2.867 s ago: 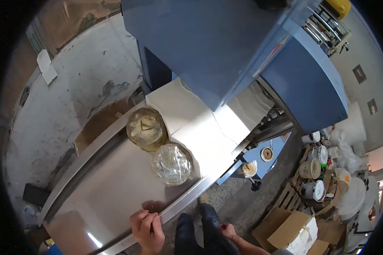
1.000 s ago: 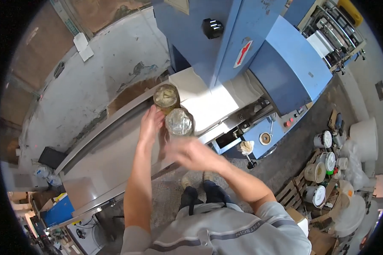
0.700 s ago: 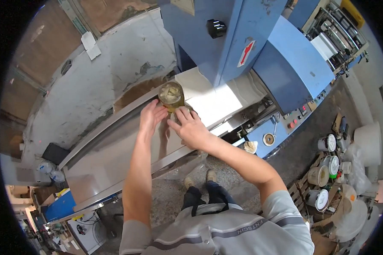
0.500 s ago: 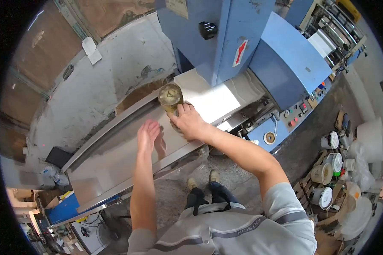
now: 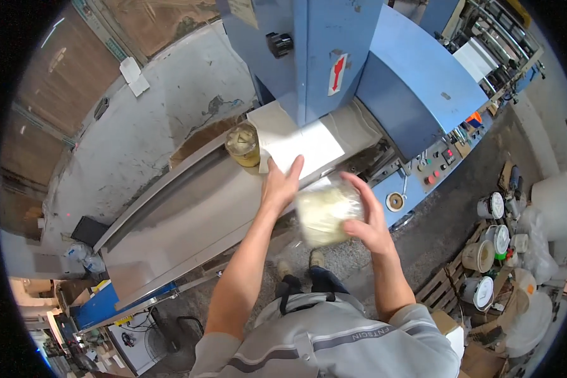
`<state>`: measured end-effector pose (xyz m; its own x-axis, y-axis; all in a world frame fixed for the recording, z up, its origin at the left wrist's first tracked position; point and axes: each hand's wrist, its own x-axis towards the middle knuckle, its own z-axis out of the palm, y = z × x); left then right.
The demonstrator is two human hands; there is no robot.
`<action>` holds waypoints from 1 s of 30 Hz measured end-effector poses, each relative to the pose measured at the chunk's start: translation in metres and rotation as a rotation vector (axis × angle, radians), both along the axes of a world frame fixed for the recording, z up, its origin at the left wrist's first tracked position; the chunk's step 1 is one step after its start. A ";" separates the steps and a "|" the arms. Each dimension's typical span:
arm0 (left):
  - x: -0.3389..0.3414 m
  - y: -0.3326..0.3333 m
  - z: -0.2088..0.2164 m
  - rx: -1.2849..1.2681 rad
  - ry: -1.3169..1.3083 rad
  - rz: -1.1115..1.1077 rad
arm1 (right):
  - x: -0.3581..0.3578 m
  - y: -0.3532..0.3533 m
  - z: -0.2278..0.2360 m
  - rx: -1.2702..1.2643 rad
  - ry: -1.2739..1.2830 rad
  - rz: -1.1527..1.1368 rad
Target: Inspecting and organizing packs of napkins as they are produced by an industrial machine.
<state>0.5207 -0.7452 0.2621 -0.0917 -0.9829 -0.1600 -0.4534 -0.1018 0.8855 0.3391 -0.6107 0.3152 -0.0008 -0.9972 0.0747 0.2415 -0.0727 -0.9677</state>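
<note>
My right hand (image 5: 372,227) grips a pale yellow pack (image 5: 326,216) in what looks like clear plastic, thumb at its near side and fingers over the far side. The pack is blurred by motion and hangs in front of the belt's near edge. Thumb and fingers spread, my left hand (image 5: 280,188) reaches over the metal bed beside a bright white sheet (image 5: 312,150); whether it touches the sheet I cannot tell. A clear, round, jar-like container (image 5: 242,144) with yellowish contents stands on the bed, beyond my left fingertips.
The long metal bed (image 5: 164,236) runs to the lower left. A blue machine housing (image 5: 334,57) rises over its far end, beside a control panel (image 5: 433,165) with buttons and a roll of tape (image 5: 395,201). White buckets (image 5: 479,293) and a pallet (image 5: 441,286) stand at right.
My right hand has left the jar-like container and come back right, holding the pale yellow pack. My left hand has moved right and forward toward the white sheet.
</note>
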 end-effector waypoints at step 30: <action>0.187 0.040 -0.061 0.271 0.579 0.205 | 0.009 -0.011 -0.060 0.044 0.333 0.031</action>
